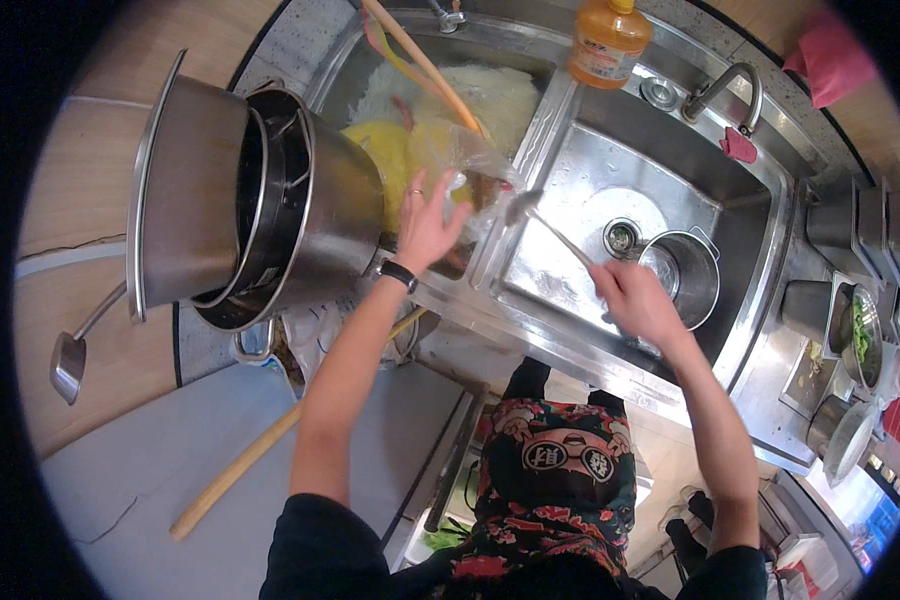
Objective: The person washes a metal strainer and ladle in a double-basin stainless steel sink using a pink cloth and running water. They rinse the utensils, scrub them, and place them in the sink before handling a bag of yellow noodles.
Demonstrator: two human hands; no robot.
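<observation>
My right hand (641,304) grips the handle of a metal spoon (562,238) over the right sink basin (570,180). The spoon's bowl points left, across the divider between the basins. Below my right hand, a steel pot (697,281) sits tilted in that basin, close to the drain (621,237). My left hand (431,225), its fingers spread, is at the near edge of the left basin (547,71). Around its fingertips lie a clear plastic bag (469,150) and something yellow (379,150); whether they touch is unclear. A wooden handle (420,60) leans into the cloudy water there.
Large steel pots (337,217) lie nested on their sides to the left. An orange liquid bottle (607,45) stands behind the divider, left of a curved faucet (727,82). A long wooden pole (232,469) juts out at lower left. Another person's shoes (673,516) show at lower right.
</observation>
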